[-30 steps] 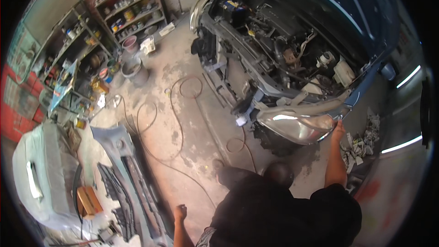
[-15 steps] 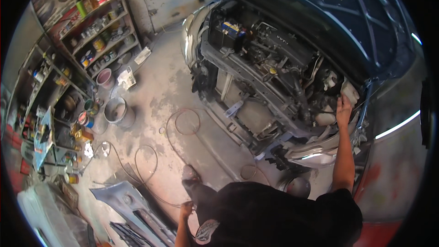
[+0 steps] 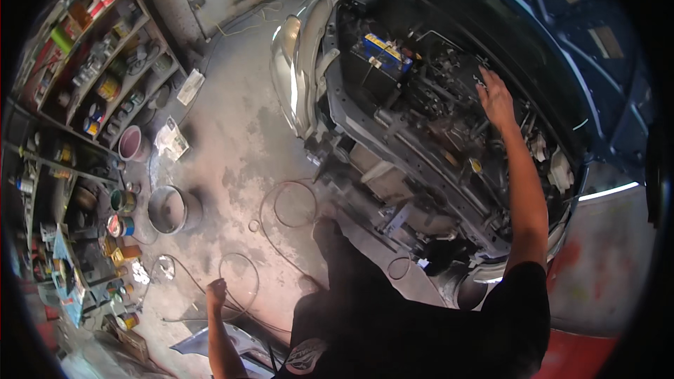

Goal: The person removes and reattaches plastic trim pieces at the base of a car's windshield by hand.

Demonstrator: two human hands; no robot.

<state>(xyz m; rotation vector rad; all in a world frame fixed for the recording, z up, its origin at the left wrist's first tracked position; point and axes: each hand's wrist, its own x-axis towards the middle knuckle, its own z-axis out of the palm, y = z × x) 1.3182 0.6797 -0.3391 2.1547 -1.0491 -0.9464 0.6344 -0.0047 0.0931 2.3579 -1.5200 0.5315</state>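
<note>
The right hand [image 3: 497, 100] is hanging over the engine [image 3: 446, 102], holding its fingers apart, any contact being unclear. The engine is sitting in the front of the opened car [image 3: 361, 118], right of the battery [image 3: 387, 54], while the left hand [image 3: 216, 293] is hanging curled beside the hose [image 3: 257, 277], whether holding anything I cannot tell

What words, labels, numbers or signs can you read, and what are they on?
Pale print on the black cloth shirt: too blurred to read.
Blue-and-yellow label on the boxy black battery: too small to read.
Round, yellow-labelled can: too blurred.
No text is clear enough to quote.
</note>
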